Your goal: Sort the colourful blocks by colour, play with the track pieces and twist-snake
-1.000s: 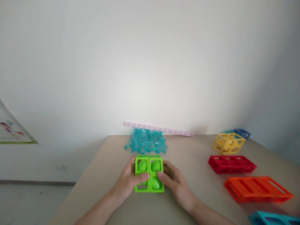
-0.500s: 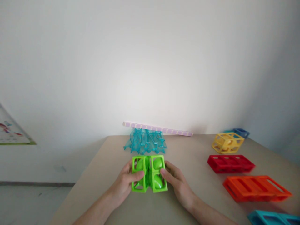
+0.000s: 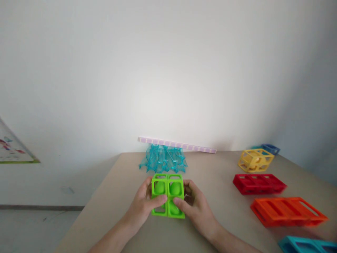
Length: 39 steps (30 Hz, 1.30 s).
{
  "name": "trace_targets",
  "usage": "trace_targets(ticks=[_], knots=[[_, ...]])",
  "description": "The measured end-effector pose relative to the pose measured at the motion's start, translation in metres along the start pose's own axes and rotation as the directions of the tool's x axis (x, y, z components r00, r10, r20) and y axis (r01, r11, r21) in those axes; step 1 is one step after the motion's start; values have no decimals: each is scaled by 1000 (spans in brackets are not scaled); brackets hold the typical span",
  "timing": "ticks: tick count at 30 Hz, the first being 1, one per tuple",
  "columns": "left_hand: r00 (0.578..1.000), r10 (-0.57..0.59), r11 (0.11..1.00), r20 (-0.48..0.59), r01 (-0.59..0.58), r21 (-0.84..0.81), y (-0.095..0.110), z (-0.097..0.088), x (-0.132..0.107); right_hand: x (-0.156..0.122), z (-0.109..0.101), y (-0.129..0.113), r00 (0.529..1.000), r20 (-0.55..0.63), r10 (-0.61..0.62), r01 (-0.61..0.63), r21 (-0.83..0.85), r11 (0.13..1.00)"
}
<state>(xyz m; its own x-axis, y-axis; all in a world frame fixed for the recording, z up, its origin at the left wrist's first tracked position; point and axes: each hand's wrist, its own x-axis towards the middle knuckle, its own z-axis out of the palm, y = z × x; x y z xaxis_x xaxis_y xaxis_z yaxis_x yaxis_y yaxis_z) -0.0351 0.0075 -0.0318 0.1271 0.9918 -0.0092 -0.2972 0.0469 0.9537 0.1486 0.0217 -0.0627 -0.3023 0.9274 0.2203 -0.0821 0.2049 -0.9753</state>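
Two bright green open-frame blocks stand side by side and touching in front of me, each two cells tall, with rounded green shapes inside some cells. My left hand (image 3: 142, 202) is closed on the left green block (image 3: 159, 188), its thumb across the front. My right hand (image 3: 195, 202) grips the right green block (image 3: 176, 189), thumb pressed on the front near the seam. The fingers behind both blocks are mostly hidden. Just beyond them on the table lies a translucent teal plastic piece (image 3: 164, 159) with a spiky edge.
A pink-and-white patterned strip (image 3: 179, 144) rests along the wall above the teal piece. To the right lie a yellow cube frame (image 3: 255, 160), a red frame block (image 3: 259, 183), an orange one (image 3: 288, 212), a teal-blue one (image 3: 306, 244) and a dark blue piece (image 3: 271, 149) on the table (image 3: 210, 172).
The two green blocks were angled with a gap between them; now their front faces meet flush. My hands have drawn closer together, thumbs moving toward the seam.
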Motion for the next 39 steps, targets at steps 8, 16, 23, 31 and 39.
trace_targets(ticks=[8, 16, 23, 31, 39], knots=[[990, 119, 979, -80, -104, 173, -2, -3, 5, 1, 0, 2, 995, -103, 5, -19, -134, 991], [981, 120, 977, -149, -91, 191, -1, -9, 6, 5, -6, 6, 973, -229, 20, -61, -175, 983], [999, 36, 996, -33, -34, 86, 0, -1, 0, 3, -5, 3, 988, -137, -76, 34, -285, 958], [994, 14, 1000, -113, -11, 29, -1, -2, 3, -6, -6, -5, 942, -68, -328, 266, -443, 856], [1000, -25, 1000, -5, 25, 12, -2, -4, 3, -2, 0, 4, 994, -98, -54, 35, -184, 982]])
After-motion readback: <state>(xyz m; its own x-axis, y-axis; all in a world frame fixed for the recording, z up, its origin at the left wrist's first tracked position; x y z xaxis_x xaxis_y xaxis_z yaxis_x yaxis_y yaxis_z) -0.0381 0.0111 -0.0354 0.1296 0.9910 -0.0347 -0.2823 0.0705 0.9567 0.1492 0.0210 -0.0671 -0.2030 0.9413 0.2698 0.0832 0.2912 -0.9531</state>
